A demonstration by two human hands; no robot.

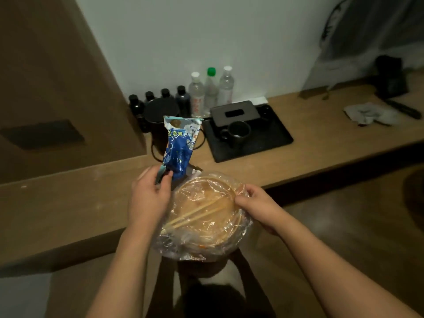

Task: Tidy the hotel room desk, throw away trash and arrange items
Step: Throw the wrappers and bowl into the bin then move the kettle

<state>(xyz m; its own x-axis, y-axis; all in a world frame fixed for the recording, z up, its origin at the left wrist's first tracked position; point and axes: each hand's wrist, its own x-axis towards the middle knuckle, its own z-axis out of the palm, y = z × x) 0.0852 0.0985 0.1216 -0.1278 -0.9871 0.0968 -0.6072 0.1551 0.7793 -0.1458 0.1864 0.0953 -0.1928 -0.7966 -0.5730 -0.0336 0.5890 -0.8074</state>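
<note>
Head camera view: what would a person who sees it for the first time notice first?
First, the plastic-wrapped bowl with chopsticks inside, held low at the centre off the desk's front edge by the right hand. Next, the blue snack wrapper standing up from the left hand. Behind, bottles line the wall beside a black tray.

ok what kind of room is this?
Probably a hotel room: a long wooden desk against the wall, a black tray with a dark mug, and clear plastic water bottles lined up.

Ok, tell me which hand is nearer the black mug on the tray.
Left. The left hand, holding the blue wrapper, sits below-left of the black mug; the right hand is farther below.
</note>
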